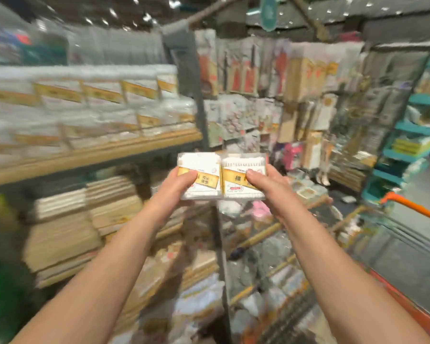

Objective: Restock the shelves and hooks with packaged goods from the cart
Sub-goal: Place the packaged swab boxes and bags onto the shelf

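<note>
Two packs sat side by side and touching, held up in front of the shelving: the left pack (200, 178) in the left hand (178, 186) and the right pack (243, 178) in the right hand (268, 184). Both were clear boxes of white contents with a yellow label band. Each hand gripped its pack from the outer side, thumb curled across the front label and fingers hidden behind. Both bare forearms reached up from the bottom of the view.

To the left, a wooden shelf (92, 155) carried rows of like packs (102, 95) with yellow bands, well apart from the held pair. Below it lay stacks of flat tan goods (62, 219), blurred. Behind the hands, hanging goods (271, 68) filled a hook wall, too blurred to tell apart. At the right edge showed the cart (407, 247) with its orange rim.
</note>
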`<state>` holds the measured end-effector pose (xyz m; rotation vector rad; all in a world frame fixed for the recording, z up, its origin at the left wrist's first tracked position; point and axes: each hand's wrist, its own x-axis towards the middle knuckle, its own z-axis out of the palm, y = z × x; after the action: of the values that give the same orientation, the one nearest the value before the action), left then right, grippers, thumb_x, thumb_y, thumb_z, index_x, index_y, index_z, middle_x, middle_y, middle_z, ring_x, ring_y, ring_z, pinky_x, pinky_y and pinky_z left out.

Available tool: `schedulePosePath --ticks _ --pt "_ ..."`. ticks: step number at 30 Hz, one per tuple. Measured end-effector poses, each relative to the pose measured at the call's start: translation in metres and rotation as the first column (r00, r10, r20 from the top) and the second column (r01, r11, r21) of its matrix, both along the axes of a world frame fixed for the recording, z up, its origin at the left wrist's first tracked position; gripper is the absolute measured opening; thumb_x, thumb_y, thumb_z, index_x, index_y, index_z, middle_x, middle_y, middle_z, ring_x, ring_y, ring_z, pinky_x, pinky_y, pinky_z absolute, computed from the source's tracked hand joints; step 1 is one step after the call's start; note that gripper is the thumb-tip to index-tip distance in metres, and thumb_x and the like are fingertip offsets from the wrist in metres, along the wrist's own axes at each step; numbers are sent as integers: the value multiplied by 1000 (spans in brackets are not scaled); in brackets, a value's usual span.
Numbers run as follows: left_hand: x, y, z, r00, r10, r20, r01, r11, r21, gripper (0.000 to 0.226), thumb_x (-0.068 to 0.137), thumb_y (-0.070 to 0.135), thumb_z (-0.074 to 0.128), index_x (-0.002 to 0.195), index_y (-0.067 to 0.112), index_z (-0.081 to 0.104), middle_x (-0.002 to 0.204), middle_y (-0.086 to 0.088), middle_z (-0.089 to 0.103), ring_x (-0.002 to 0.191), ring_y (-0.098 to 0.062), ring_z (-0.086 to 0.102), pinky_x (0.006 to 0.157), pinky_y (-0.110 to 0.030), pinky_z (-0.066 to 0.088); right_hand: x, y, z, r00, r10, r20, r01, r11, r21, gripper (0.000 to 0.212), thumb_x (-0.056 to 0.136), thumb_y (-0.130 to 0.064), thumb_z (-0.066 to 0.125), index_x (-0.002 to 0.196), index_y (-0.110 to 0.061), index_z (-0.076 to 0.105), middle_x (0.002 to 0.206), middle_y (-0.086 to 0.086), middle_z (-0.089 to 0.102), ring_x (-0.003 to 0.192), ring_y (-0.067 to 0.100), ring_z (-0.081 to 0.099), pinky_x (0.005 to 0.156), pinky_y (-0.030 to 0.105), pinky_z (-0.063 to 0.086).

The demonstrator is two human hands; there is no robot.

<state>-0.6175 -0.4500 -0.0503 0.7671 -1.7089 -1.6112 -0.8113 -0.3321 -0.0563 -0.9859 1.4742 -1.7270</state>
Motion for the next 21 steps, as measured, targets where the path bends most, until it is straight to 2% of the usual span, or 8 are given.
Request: schedulePosePath --ticks 2,4,6,9,12,16,19,21 --pt "37 -16 16 999 46 10 -46 997 -58 42 76 48 59 112 26 55 104 4 71 89 -11 65 66 -29 49 28 -27 10 998 67 2 -67 998 -6 102 51 -54 89 135 -11 51 123 7 67 112 23 65 104 45 46" --pt "67 -33 30 997 80 7 -79 992 -102 55 67 54 66 113 24 58 106 2 72 94 -18 66 73 -37 54 51 -48 21 993 115 27 -115 993 4 64 69 -31 83 123 -8 57 111 7 72 98 19 70 92 36 54" --pt "86 -47 42 993 119 -13 -119 987 -103 49 72 49 70 113 24 60 109 -1 72 102 -22 67 90 -44 54 65 -64 32 985 170 15 -170 985 -4 36 78 -16 75 111 -10 62 94 1 76 83 12 72 77 24 54" --pt "99 -63 55 992 116 -54 -120 990 -75 57 73 49 71 120 21 58 115 -2 71 111 -23 65 97 -48 51 76 -82 48 984 176 33 -174 983 -56 30 78 -11 76 102 -6 59 79 -7 76 77 8 71 73 21 52" --pt "100 -72 66 984 147 -104 -152 987 -51 78 65 53 73 132 19 52 122 -1 68 113 -22 64 83 -41 56 75 -95 67 993 115 -11 -115 992 -58 14 88 -8 67 100 -8 59 74 -8 75 70 7 70 59 18 52" --pt "99 -88 80 958 215 -190 -228 973 -47 79 76 43 76 141 14 42 126 -1 65 110 -17 65 86 -41 55 55 -121 97 979 -66 -192 45 993 -113 25 85 -16 74 105 -11 60 85 -3 67 72 11 67 54 15 48" --pt "93 -100 89 940 264 -216 -282 958 -57 83 74 48 77 142 16 43 128 2 64 112 -15 63 101 -49 48 32 -150 118 920 -213 -329 175 974 -143 45 83 -33 76 116 -15 52 105 -4 60 95 15 61 78 27 52" --pt "87 -109 94 925 292 -245 -316 946 -65 69 81 43 73 139 15 47 125 3 65 111 -13 62 102 -51 47 20 -170 131 886 -270 -376 231 962 -148 52 84 -37 75 122 -16 46 113 -5 53 102 17 56 82 32 51"
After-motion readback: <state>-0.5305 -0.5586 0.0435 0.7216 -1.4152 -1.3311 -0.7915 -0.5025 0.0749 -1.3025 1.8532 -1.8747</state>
